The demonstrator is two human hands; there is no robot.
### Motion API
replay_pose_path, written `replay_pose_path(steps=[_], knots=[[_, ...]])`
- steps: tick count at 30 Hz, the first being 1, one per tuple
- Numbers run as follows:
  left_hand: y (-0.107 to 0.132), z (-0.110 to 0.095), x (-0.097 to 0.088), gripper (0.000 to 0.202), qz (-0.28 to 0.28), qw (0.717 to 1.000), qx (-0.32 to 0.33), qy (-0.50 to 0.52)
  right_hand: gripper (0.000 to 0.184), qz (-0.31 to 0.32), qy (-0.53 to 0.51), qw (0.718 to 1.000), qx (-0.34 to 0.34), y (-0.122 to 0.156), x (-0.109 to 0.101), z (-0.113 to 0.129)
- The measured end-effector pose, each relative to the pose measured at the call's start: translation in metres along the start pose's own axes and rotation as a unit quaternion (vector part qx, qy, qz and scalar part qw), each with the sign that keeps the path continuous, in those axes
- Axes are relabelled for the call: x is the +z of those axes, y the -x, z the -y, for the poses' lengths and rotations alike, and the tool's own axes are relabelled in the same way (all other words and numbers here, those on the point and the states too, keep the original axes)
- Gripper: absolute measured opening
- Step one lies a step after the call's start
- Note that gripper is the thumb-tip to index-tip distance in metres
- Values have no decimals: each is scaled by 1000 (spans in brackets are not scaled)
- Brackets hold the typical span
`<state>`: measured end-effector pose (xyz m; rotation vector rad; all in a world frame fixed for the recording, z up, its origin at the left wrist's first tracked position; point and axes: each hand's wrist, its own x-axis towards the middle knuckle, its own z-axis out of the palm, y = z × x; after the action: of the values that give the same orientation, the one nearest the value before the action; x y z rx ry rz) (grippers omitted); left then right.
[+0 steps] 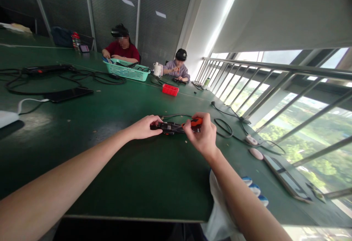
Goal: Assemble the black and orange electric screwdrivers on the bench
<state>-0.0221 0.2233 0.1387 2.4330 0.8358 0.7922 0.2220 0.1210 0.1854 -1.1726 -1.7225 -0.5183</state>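
- The green table (110,149) carries everything. Its near edge runs just under your forearms and its right edge follows the window railing.
- A teal basket (127,71) stands toward the far edge, in front of a person in red.
- A dark tablet (68,94) lies flat toward the left edge, well apart from your hands.
- Your left hand (144,126) is curled, its fingers closed on the left end of the black device and pressing it to the table.
- Your right hand (202,136) is closed in a tight pinch around the screwdriver.
- The black device (170,126) lies flat between your hands, nearer the near edge than the far one.
- A red box (170,89) sits beyond it, toward the far edge.
- The screwdriver (195,122), orange-handled, slants toward the device's right end. You cannot tell whether its tip touches.
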Motion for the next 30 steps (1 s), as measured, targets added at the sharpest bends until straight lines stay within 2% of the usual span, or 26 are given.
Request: replay_pose_path(steps=[5,11,15,17,19,24,30], knots=[[0,0,0,35,1,1000,-2,-4,17,29,23,999,-6,-4,-2,-2],[0,1,1,34,0,1000,4,-3,17,71,86,991,-71,-10,-4,1],[0,0,0,36,-2,1000,-7,3,28,80,51,991,-90,-11,-6,4],[0,0,0,37,-5,1000,-8,7,28,86,50,991,-91,-10,-6,5],[0,0,0,37,-4,1000,-7,8,23,82,58,992,-74,-9,-5,5],[0,0,-1,34,5,1000,-17,7,20,15,34,999,-1,-5,0,-1],[-1,0,-1,32,6,1000,-2,1,21,46,47,998,21,-4,7,-5]])
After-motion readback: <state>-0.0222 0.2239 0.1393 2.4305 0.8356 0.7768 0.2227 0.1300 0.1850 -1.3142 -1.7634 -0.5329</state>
